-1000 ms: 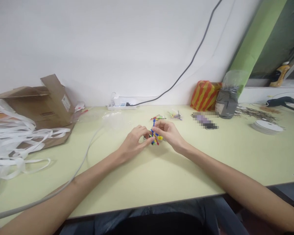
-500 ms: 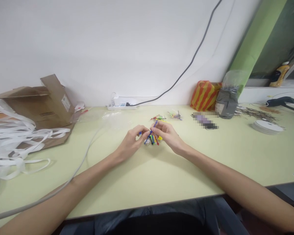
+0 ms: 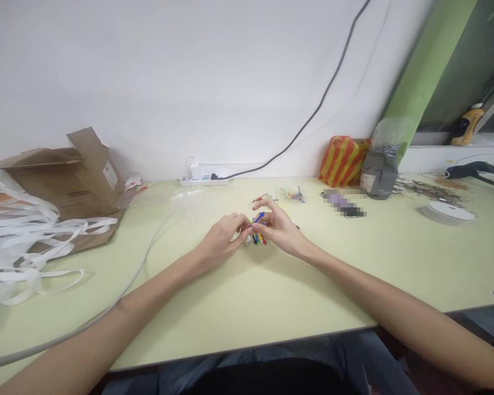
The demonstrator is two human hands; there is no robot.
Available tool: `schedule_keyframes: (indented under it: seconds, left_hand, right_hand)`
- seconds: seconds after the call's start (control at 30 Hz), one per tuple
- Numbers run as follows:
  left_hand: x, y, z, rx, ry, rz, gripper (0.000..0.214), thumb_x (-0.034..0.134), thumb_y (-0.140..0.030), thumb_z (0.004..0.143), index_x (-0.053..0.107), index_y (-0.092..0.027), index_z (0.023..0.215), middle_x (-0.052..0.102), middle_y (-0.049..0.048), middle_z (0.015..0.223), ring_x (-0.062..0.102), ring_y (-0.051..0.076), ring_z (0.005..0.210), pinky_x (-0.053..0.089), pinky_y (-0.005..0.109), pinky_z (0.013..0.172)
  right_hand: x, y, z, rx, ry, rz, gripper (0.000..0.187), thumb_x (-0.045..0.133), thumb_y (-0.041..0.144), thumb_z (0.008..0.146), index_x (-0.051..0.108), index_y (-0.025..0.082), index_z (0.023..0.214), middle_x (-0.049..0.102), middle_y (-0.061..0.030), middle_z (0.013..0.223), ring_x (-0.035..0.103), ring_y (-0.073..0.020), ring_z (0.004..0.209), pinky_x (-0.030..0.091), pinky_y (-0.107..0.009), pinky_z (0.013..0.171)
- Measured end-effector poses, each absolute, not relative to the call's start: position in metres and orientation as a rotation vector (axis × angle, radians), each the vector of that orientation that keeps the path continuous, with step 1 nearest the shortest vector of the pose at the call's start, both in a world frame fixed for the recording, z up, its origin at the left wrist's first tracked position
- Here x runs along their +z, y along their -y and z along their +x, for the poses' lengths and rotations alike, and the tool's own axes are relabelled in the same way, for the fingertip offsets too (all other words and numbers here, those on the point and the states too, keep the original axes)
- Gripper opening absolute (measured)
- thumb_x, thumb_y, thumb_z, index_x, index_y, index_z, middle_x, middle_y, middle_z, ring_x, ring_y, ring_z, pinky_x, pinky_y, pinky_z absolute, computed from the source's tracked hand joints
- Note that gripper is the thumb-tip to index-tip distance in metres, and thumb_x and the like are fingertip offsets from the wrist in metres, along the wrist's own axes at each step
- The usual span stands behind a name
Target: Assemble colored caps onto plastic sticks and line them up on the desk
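At the middle of the table my left hand (image 3: 222, 237) and my right hand (image 3: 287, 235) meet at the fingertips. A thin blue plastic piece with an arrow-like end (image 3: 260, 216) slants up to the right between them. My left thumb and index finger pinch its lower end. My right thumb presses by the same spot, its index finger raised and curved over the piece. Below the fingers lie small coloured plastic pieces (image 3: 260, 240) in red, yellow, blue and black, partly hidden by the hands. Beyond my right hand is a clear bag of similar pieces (image 3: 293, 193).
White ribbon (image 3: 28, 214) spills from an open cardboard box (image 3: 86, 181) at left. A grey cable (image 3: 146, 258) crosses the table and my left forearm. A power strip (image 3: 206, 180) lies by the wall. At right are a striped bag (image 3: 341, 162) and a white spool (image 3: 448, 213).
My right index finger has lifted and spread away from its thumb. The blue piece now leans lower to the right, and my left fingertips have moved in against it.
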State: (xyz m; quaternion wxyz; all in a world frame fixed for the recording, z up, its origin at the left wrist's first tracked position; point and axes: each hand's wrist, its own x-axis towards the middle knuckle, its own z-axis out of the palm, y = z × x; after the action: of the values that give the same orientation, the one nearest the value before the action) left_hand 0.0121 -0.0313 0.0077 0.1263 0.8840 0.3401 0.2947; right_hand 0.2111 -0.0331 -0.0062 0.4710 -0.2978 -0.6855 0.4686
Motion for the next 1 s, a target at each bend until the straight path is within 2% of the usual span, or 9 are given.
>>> schedule_keyframes:
  seconds: [0.23, 0.43, 0.6, 0.8, 1.0]
  left_hand:
    - [0.017, 0.012, -0.006, 0.789, -1.244, 2.810, 0.016, 0.048, -0.029, 0.092, 0.050, -0.021, 0.078, 0.056, 0.0006, 0.073, 0.051, 0.017, 0.071, 0.037, 0.029, 0.069]
    - [0.011, -0.016, -0.037, 0.338, -1.629, 2.781, 0.015, 0.051, -0.028, 0.081, 0.044, -0.022, 0.069, 0.055, 0.0005, 0.063, 0.047, 0.017, 0.057, 0.024, 0.030, 0.057]
    - [0.003, -0.024, -0.048, 0.170, -1.575, 2.749, 0.021, 0.051, -0.027, 0.078, 0.041, -0.022, 0.061, 0.051, 0.0000, 0.056, 0.040, 0.016, 0.052, 0.019, 0.032, 0.056]
    - [0.002, -0.021, -0.044, 0.165, -1.474, 2.767, 0.019, 0.050, -0.027, 0.079, 0.041, -0.022, 0.062, 0.051, -0.0002, 0.057, 0.039, 0.016, 0.052, 0.021, 0.031, 0.056]
    - [0.003, -0.016, -0.037, 0.195, -1.373, 2.760, 0.021, 0.047, -0.028, 0.083, 0.042, -0.022, 0.064, 0.052, -0.0003, 0.059, 0.038, 0.015, 0.052, 0.023, 0.031, 0.055]
  right_hand:
    - [0.004, 0.043, 0.206, 1.067, 1.671, -0.736, 0.043, 0.059, 0.033, 0.090, 0.038, 0.025, 0.126, 0.059, 0.0019, 0.084, 0.052, -0.0119, 0.063, 0.046, -0.024, 0.052]
    - [0.009, 0.040, 0.210, 1.013, 1.652, -0.788, 0.038, 0.055, 0.027, 0.088, 0.041, 0.025, 0.124, 0.055, 0.0020, 0.083, 0.055, -0.0143, 0.067, 0.048, -0.024, 0.049]
    - [0.011, 0.041, 0.211, 0.945, 1.685, -0.806, 0.036, 0.053, 0.022, 0.088, 0.044, 0.024, 0.123, 0.056, 0.0012, 0.083, 0.056, -0.0154, 0.075, 0.051, -0.026, 0.058]
    - [0.007, 0.040, 0.213, 0.935, 1.733, -0.792, 0.038, 0.052, 0.024, 0.088, 0.043, 0.025, 0.125, 0.056, 0.0005, 0.086, 0.054, -0.0142, 0.070, 0.047, -0.022, 0.050]
    - [0.008, 0.040, 0.213, 0.869, 1.769, -0.799, 0.036, 0.050, 0.021, 0.090, 0.044, 0.024, 0.124, 0.057, 0.0005, 0.084, 0.054, -0.0137, 0.069, 0.048, -0.024, 0.056]
